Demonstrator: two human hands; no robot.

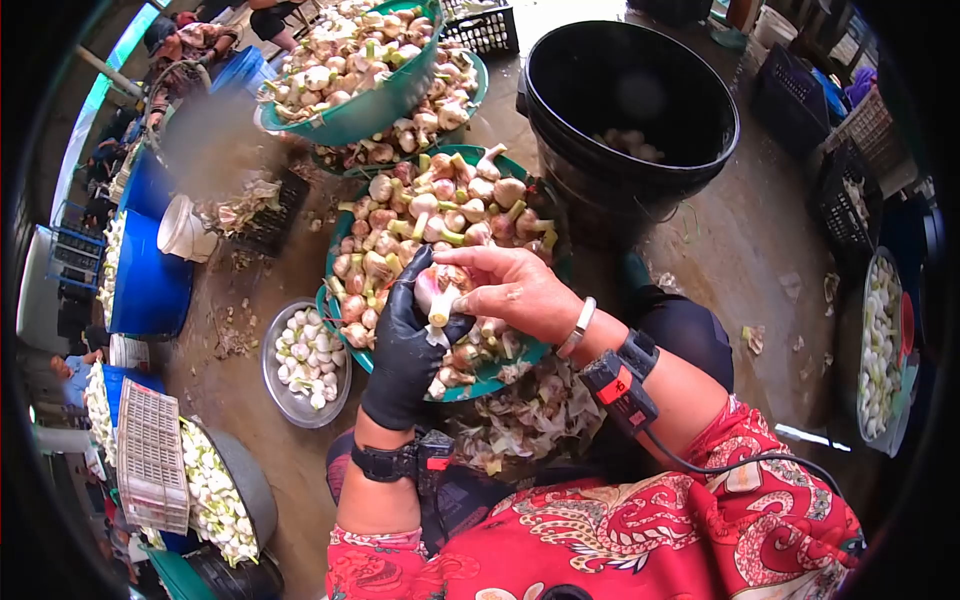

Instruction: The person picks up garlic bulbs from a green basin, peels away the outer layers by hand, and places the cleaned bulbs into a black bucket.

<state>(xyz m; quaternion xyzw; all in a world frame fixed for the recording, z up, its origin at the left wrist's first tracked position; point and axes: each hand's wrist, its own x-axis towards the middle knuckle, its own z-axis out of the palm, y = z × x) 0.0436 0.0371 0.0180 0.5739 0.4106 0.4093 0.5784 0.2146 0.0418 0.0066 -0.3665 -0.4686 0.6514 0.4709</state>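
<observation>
My left hand (402, 345), in a black glove, grips a garlic bulb (437, 287) with purple-pink skin and a pale cut stem end. The thumb and fingers of my bare right hand (522, 292) press on the same bulb from the other side. Both hands are above a green basin (325, 300) heaped with unpeeled garlic bulbs (432, 205). Left of the basin, a clear bowl (345, 385) holds peeled white bulbs (307, 350). Loose garlic skins (530, 415) lie in a heap below the basin, near my lap.
A large black bucket (600, 170) with some bulbs at its bottom stands beyond the basin. Another green basin (375, 112) of garlic is at the back. Blue tubs (150, 275), a white bucket (185, 232) and crates (152, 455) line the left. A person (185, 50) sits at upper left.
</observation>
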